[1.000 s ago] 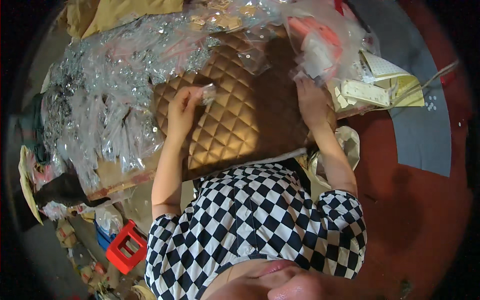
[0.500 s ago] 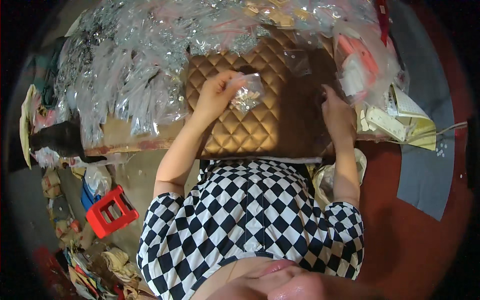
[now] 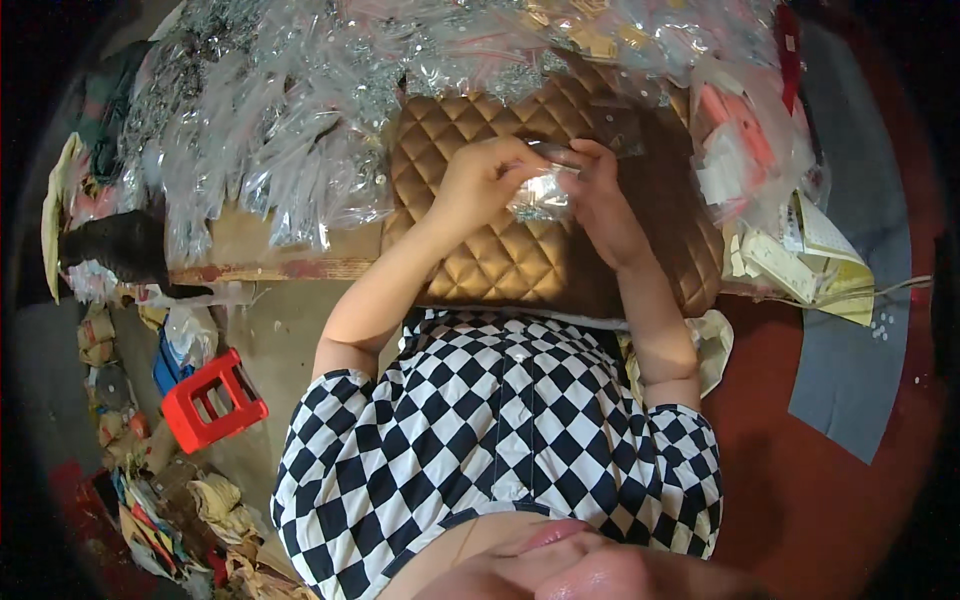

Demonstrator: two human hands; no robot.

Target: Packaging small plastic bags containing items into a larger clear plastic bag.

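My left hand (image 3: 485, 180) and my right hand (image 3: 600, 195) meet over a brown quilted cushion (image 3: 500, 260) and both pinch a small clear plastic bag (image 3: 540, 195) with shiny bits inside. The bag hangs between the two hands, a little above the cushion. My forearms come up from a black-and-white checked top.
A heap of clear plastic bags (image 3: 280, 130) covers the wooden table (image 3: 260, 262) at left and along the back. Pink and white packets (image 3: 740, 150) and paper cards (image 3: 800, 260) lie at right. A red plastic stool (image 3: 212, 400) and scraps sit on the floor at lower left.
My left hand carried the small bag rightward from the cushion's left side. My right hand came in from the right pile and now grips the bag too.
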